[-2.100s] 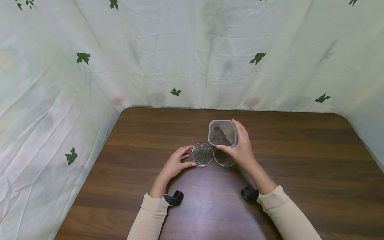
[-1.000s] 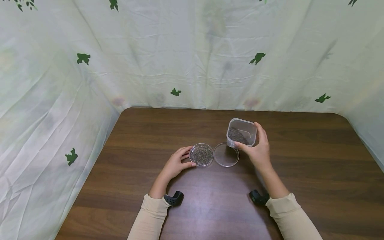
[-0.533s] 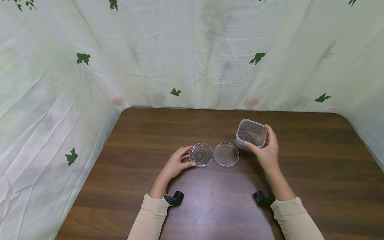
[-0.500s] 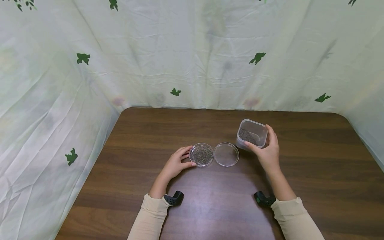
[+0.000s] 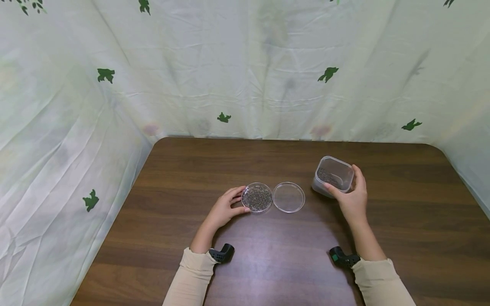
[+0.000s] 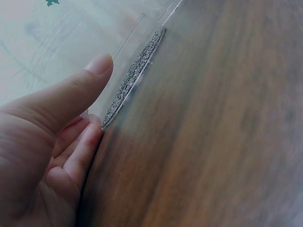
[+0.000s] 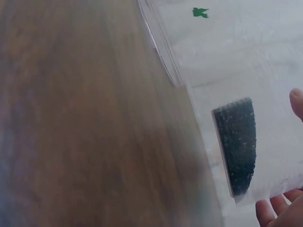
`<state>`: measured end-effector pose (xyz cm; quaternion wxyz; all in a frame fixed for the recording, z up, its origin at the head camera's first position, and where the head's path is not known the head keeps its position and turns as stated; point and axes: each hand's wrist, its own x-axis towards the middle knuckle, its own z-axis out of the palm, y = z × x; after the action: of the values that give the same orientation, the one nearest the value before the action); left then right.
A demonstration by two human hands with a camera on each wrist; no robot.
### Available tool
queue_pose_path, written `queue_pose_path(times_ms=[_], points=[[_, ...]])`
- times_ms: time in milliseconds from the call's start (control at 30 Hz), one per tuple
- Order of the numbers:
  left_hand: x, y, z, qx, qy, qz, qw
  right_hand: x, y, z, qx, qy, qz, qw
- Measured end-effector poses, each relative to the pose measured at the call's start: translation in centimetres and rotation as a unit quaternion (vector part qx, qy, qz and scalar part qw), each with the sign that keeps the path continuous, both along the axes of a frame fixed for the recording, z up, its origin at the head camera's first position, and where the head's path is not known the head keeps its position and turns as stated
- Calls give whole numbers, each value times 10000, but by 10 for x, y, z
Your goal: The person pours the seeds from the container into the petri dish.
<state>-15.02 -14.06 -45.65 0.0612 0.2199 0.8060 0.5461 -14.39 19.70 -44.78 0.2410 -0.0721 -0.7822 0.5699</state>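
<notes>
In the head view my left hand [image 5: 225,208] holds a clear round petri dish [image 5: 257,197] at its left side, thumb and fingers round the rim. Small grey-black, seed-like grains cover its bottom; they show as a thin layer [image 6: 135,78] in the left wrist view. Close to its right lies a clear round dish or lid [image 5: 289,197] with nothing visible inside. Further right my right hand [image 5: 352,197] grips a clear square plastic tub [image 5: 332,176] between thumb and fingers. Dark grains [image 7: 236,146] lie heaped to one side in it. The tub seems to be above the table.
Everything is on or over a brown wood-grain table [image 5: 268,263]. A pale curtain [image 5: 249,63] with green leaf shapes hangs behind it and at both sides. Each wrist wears a black camera, the left camera [image 5: 223,253] and the right camera [image 5: 343,257].
My right hand has carried the tub rightward from over the second dish, and lately a little toward me. The left hand and both round dishes have stayed in place.
</notes>
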Motion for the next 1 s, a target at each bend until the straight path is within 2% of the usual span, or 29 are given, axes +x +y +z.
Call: queue_pose_path(times_ms=[100, 233, 467, 767, 1000], points=[[0, 0, -1, 4, 18, 6, 10000, -3, 8, -12, -53, -136, -129, 9998], [0, 0, -2, 13, 30, 12, 10000, -3, 14, -19, -86, -325, -252, 9991], [-1, 0, -3, 16, 7, 2, 10000, -4, 18, -23, -264, -419, -266, 9984], [0, 0, -1, 9, 12, 5, 10000, -3, 19, -24, -203, -401, -327, 9985], [-1, 0, -1, -38, 10, 12, 10000, -2, 19, -25, -294, -544, -213, 9979]])
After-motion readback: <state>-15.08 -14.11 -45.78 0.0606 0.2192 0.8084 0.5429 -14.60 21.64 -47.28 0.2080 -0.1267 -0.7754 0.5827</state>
